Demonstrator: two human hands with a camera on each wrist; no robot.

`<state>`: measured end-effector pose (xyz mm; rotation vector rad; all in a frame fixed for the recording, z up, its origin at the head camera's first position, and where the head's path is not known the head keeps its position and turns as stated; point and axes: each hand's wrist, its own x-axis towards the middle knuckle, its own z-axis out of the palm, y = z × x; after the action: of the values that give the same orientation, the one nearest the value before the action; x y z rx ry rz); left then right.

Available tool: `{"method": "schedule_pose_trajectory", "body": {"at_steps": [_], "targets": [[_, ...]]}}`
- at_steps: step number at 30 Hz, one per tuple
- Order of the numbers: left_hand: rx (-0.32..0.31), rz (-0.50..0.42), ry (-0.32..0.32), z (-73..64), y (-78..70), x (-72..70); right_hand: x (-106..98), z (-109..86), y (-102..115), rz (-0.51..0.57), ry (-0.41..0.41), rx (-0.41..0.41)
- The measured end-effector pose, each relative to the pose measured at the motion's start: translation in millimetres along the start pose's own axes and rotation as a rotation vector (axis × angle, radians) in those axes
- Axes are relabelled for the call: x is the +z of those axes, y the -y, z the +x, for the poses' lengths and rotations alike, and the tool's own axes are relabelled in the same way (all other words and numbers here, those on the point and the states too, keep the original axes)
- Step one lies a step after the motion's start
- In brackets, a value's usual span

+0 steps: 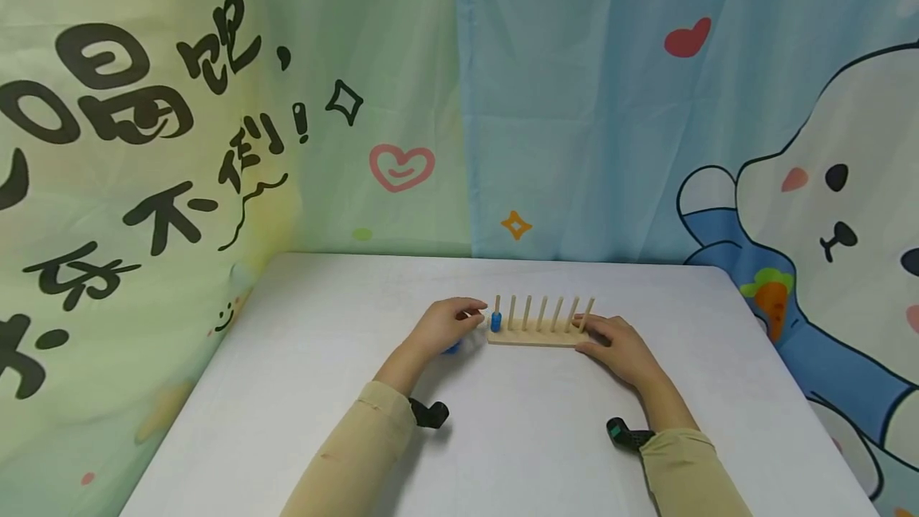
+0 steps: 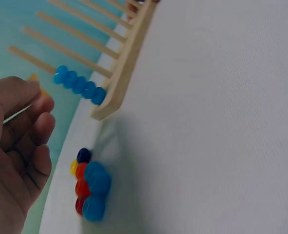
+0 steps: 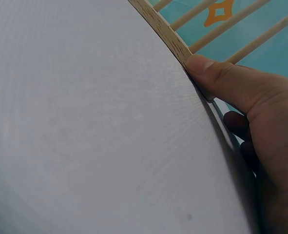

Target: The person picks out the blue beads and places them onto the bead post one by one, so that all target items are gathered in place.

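A wooden peg rack (image 1: pixel 534 338) with several upright pegs stands on the table. Small blue beads (image 2: pixel 79 85) are stacked on its leftmost peg. My left hand (image 1: pixel 448 324) is just left of that peg, fingers loosely bent, with thumb and index fingertips close together; no bead shows between them. An orange patch peeks out by the thumb tip in the left wrist view, against the backdrop. My right hand (image 1: pixel 613 345) grips the rack's right end, thumb (image 3: pixel 202 66) on the front edge of the base and other fingers behind it.
Below the left hand lies a cluster of loose beads (image 2: pixel 97 183), blue, red, yellow and dark blue, mostly hidden in the head view. The white table (image 1: pixel 517 437) runs back to a printed curtain (image 1: pixel 373 86). Both wrists wear black camera mounts (image 1: pixel 429 413).
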<state>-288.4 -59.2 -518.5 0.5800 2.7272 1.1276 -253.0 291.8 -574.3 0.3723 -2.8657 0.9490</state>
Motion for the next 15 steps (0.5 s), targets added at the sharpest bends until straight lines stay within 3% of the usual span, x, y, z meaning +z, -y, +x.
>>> {"method": "schedule_pose_trajectory", "body": {"at_steps": [7,12,15], "targets": [[-0.044,-0.022,-0.128,-23.9,18.8,-7.3,1,2.0,-3,0.013,0.01,-0.01],[-0.061,0.03,-0.16,-41.2,30.2,-6.4,0,2.0,-4,0.01,0.019,0.001],[-0.068,0.11,-0.17,-51.6,37.1,-2.6,0,0.8,-4,0.008,0.018,0.005]]}}
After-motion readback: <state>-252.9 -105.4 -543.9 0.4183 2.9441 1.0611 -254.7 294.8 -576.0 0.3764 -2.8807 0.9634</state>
